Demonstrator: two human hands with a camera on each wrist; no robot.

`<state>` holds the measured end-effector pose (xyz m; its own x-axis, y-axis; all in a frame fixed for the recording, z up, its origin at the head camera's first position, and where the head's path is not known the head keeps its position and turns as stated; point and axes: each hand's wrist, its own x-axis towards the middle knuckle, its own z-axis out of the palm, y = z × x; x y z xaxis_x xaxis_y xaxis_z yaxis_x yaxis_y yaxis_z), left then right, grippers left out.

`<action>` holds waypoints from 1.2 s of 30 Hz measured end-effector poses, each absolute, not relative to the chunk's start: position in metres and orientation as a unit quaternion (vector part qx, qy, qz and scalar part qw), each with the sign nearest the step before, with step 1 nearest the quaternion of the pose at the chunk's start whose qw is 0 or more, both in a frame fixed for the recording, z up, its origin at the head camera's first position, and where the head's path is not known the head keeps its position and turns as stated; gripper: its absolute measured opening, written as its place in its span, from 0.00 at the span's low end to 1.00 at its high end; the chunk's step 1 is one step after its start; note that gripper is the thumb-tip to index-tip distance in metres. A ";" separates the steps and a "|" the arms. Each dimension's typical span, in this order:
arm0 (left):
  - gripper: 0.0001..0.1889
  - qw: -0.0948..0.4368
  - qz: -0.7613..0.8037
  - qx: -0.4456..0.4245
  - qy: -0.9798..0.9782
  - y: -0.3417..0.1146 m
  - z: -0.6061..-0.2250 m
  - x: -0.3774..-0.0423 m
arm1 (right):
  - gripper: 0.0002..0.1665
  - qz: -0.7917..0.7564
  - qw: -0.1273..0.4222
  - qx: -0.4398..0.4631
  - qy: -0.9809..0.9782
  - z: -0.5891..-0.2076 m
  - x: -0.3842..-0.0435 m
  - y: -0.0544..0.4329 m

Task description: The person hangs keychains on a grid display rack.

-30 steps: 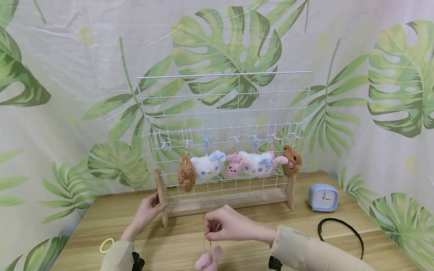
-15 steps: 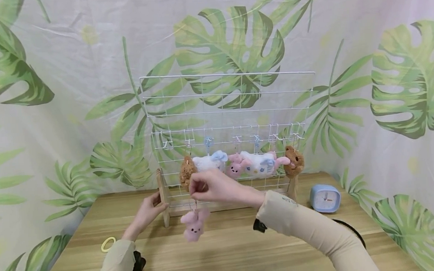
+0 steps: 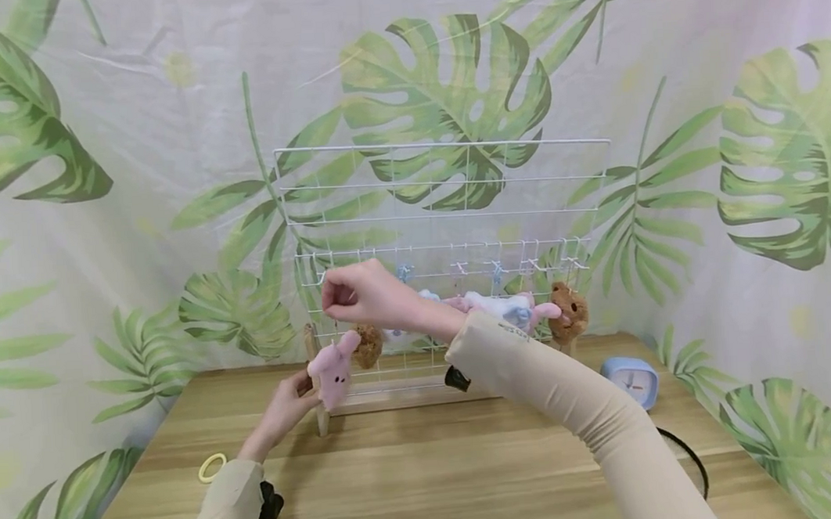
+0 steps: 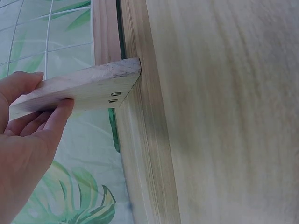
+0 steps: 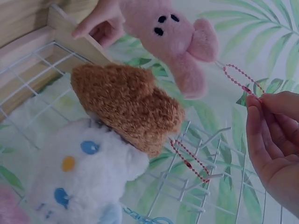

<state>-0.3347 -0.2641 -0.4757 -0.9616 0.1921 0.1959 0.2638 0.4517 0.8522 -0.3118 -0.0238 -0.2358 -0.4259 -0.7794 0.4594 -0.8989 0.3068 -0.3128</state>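
Note:
A pink bunny plush keychain (image 3: 333,377) dangles from its red ball chain (image 5: 240,79), which my right hand (image 3: 368,293) pinches between thumb and fingers in front of the rack's left end. My left hand (image 3: 285,407) grips the wooden side post (image 4: 88,86) of the white wire grid rack (image 3: 412,185), thumb on one face and fingers on the other. Beside the bunny hangs a brown plush (image 5: 126,102) on a hook, partly behind my right hand in the head view. A white plush with blue eyes (image 5: 84,172) hangs next to it.
At the rack's right end hangs another brown plush (image 3: 569,312). A blue clock (image 3: 631,381) and a black band (image 3: 686,453) lie on the right of the wooden table (image 3: 413,479). On the left is a yellow ring (image 3: 212,467). A leaf-print cloth hangs behind.
My right hand has lifted the bunny keychain from low over the table, up and left to the row of hooks. The left hand stays on the post.

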 end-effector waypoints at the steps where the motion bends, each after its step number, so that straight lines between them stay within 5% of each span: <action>1: 0.31 0.035 -0.507 -0.134 -0.851 -0.264 -0.476 -0.334 | 0.04 0.274 0.110 0.519 -0.802 -0.234 -0.314 -0.026; 19: 0.32 0.031 -0.519 -0.136 -0.843 -0.260 -0.478 -0.336 | 0.04 0.272 0.113 0.451 -0.843 -0.224 -0.357 -0.048; 36: 0.32 0.038 -0.503 -0.126 -0.854 -0.264 -0.476 -0.337 | 0.04 0.265 0.117 0.445 -0.847 -0.228 -0.363 -0.050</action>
